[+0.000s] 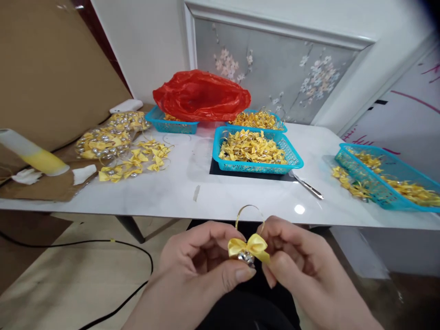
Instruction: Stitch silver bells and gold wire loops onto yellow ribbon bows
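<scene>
A yellow ribbon bow (pixel 255 244) with silver bells (pixel 246 257) and a thin gold loop (pixel 248 206) is held up in front of the table's near edge. My left hand (pixel 202 270) pinches it from the left, thumb below the bells and fingers behind. From the right, my right hand (pixel 299 266) is closed on the bow's right tail between thumb and fingers. The loop stands up above the bow, between both hands.
Blue baskets of yellow bows (pixel 257 167) stand on the white table (pixel 172 195), with another basket (pixel 381 192) at right. Tweezers (pixel 309 187), a red bag (pixel 202 94), loose bows (pixel 137 158), bagged bows (pixel 103 142) and a yellow-white roll (pixel 37 156) lie around.
</scene>
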The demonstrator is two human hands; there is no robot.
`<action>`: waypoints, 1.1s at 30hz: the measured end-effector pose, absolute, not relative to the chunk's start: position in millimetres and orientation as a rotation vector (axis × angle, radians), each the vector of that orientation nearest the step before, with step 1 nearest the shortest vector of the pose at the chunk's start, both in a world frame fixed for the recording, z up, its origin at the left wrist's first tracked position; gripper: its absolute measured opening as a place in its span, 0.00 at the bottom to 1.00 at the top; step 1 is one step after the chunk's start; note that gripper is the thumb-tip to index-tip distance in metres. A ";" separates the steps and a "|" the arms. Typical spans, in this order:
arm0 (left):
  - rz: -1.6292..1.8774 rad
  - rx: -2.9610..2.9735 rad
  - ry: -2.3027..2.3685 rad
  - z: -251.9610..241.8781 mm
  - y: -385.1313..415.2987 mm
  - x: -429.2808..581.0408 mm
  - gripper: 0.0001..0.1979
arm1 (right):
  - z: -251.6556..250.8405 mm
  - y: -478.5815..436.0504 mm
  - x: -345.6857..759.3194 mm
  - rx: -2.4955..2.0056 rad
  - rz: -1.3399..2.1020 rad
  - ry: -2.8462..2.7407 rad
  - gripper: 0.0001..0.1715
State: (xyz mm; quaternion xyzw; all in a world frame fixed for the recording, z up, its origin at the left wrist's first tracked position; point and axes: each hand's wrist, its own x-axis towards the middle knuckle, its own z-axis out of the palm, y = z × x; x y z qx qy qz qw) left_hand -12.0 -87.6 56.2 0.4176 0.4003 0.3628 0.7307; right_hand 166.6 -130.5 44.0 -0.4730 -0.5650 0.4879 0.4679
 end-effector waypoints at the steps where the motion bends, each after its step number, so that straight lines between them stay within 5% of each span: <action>1: 0.813 0.945 0.900 57.1 -87.9 -11.0 0.09 | 44.4 -130.1 159.7 -1.148 1.228 -1.340 0.15; 9: 0.735 1.029 0.818 52.9 -83.8 -21.0 0.21 | 30.9 -121.9 145.8 -1.056 1.152 -1.269 0.17; 15: 0.749 1.001 0.784 50.1 -77.2 -23.6 0.07 | 28.0 -122.7 142.1 -1.033 1.169 -1.183 0.19; 20: 0.754 1.028 0.785 48.9 -76.6 -20.2 0.06 | 19.8 -124.3 138.0 -0.961 1.339 -1.033 0.20; 26: 0.687 0.934 0.824 48.3 -74.3 -24.9 0.10 | 9.5 -121.5 144.1 -0.952 1.148 -1.107 0.13; 33: 0.707 0.890 0.885 56.1 -75.2 -24.4 0.09 | 5.4 -111.3 158.1 -0.807 1.591 -1.187 0.18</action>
